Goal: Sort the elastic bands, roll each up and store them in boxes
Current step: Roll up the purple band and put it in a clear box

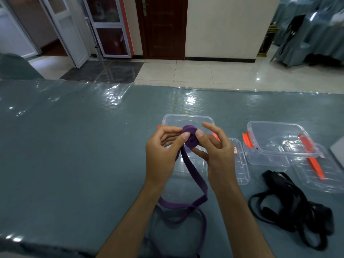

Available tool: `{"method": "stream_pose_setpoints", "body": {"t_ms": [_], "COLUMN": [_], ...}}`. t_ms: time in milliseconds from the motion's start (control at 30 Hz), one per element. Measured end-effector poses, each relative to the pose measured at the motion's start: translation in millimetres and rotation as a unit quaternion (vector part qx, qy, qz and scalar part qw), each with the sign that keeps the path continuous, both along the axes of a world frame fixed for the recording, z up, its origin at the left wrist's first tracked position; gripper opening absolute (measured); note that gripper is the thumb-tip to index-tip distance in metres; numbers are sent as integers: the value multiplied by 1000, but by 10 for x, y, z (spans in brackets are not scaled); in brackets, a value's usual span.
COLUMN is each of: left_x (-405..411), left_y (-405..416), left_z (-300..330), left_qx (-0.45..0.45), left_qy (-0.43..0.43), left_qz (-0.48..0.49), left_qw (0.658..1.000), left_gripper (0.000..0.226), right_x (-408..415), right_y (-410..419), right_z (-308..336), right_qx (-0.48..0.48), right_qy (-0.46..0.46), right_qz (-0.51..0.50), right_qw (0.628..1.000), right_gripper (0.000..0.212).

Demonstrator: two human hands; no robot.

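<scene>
— Nearest you, at 6 o'clock, what lies on the table (pixel 74 146)?

— Your purple elastic band (pixel 188 172), flat and matte, trails in loose loops off the near edge and climbs to your hands. At 4 o'clock a tangled heap of black bands (pixel 290 207) rests on the glossy grey-green cover.

— And your hands?

— Both are raised at the centre. Your left hand (pixel 163 155) pinches the rolled end of the purple band with thumb and curled fingers. Your right hand (pixel 216 149) pinches the same small coil from the other side, thumb on its face, index finger lifted straight above it.

— Which containers do you see beyond them?

— At 12 o'clock, behind the coil, a clear plastic box (pixel 188 120) with rounded corners and orange latches; what it holds I cannot tell. Its ribbed clear lid (pixel 240 164) lies flat at its right. At 2 o'clock a second clear box (pixel 279 142) stands on the table, with another lid (pixel 320 175) bearing an orange latch just beside it.
</scene>
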State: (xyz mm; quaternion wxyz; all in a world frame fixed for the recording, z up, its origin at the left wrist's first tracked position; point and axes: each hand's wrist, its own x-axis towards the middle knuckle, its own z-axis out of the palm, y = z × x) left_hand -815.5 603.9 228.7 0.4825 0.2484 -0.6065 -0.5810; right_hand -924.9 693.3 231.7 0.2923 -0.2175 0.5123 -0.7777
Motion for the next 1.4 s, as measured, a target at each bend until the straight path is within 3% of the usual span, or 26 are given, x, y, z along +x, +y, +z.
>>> {"method": "stream_pose_setpoints", "body": {"t_ms": [100,267,467,633,767,967,1100,1267,1400], "left_x": [5,52,115,51,47,84,29,25,52], "left_y": [0,-41,-211,-19,-6,-111,-30,-44,-115], "left_z": [-62,-166,-15,-17,-49,25,-25,-45,13], "left_qx": [-7,-34,-90,-38,-21,-26,17,-8,-25], "left_qy": [3,-35,-49,6,7,-7,34,14,-2], "left_qz": [-5,-36,-41,-10,-37,-49,-7,-12,-30], "left_qw": [1000,998,994,999,999,998,999,1000,999], "left_gripper": [10,29,28,21,29,26,15,28,28], "right_x": [1,27,118,57,108,-22,-45,11,-53], "right_y": [18,38,29,16,2,68,42,7,43], "right_z": [-17,-51,-21,116,104,81,138,106,36], "right_qx": [8,-16,2,-16,-22,-2,-12,-44,-1], "right_qy": [0,-18,12,0,-39,-40,-3,-48,-18], "right_qz": [6,-9,-21,-36,-36,20,17,20,39], "right_qw": [1000,1000,1000,999,998,999,1000,998,999], "right_gripper": [24,24,25,20,39,42,32,30,27]}}
